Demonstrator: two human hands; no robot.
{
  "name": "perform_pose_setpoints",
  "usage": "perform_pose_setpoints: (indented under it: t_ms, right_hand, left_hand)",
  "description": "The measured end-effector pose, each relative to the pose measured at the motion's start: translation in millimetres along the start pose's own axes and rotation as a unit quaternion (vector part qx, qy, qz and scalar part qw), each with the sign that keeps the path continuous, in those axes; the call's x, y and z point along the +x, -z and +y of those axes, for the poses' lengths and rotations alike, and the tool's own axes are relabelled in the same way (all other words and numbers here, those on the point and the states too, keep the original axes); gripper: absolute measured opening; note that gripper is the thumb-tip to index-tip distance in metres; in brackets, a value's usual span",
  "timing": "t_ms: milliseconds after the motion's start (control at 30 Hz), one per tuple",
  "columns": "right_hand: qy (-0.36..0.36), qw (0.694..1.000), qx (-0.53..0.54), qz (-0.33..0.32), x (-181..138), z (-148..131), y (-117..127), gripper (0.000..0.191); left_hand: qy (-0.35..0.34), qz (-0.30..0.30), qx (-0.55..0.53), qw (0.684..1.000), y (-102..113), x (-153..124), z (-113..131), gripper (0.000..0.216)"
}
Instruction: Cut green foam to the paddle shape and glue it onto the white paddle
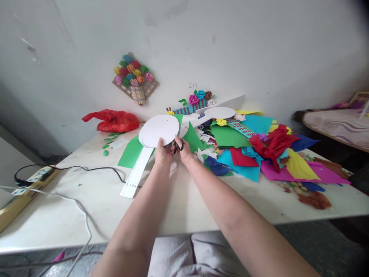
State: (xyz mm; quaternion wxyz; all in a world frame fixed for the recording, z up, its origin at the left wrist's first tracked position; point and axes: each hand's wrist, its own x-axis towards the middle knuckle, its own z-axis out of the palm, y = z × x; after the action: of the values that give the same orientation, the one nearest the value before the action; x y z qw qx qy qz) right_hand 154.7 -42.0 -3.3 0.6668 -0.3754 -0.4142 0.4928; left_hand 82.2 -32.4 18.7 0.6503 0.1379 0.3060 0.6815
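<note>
My left hand [163, 153] grips the lower edge of a white cutout [159, 130], a round head with a long straight handle slanting down to the left. The thumb lies on its face; the other fingers are mostly hidden beneath. Beside it, my right hand [184, 149] has its fingers through the black handles of a pair of scissors [178, 146]. The blades are hidden near the cutout's edge, so I cannot tell if they touch it. Under and behind the cutout lies green paper [131, 152]. A second white round-headed piece [220, 112] rests farther back.
Coloured paper sheets and scraps [240, 157] pile up on the right. A red plastic bag [118, 121] lies at the back left. A power strip [34, 181] with black and white cables occupies the table's left side. Paper flowers [134, 71] hang on the wall.
</note>
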Motion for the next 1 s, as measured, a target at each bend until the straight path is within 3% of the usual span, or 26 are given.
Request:
perform_pose_setpoints:
  t_ms: [233, 667, 1000]
  right_hand:
    - [-0.016, 0.999, 0.021, -0.038, -1, 3, 4, 0.057]
    - [-0.035, 0.998, 0.038, -0.028, 2, 9, 5, 0.055]
    - [-0.047, 0.996, 0.066, -0.026, 2, 9, 3, 0.054]
  left_hand:
    - [0.004, -0.056, 0.006, 0.998, 10, 1, 2, 0.037]
    - [-0.062, -0.028, -0.044, 0.997, 14, 6, 1, 0.018]
    - [-0.032, -0.036, 0.012, 0.999, 13, 0, -1, 0.023]
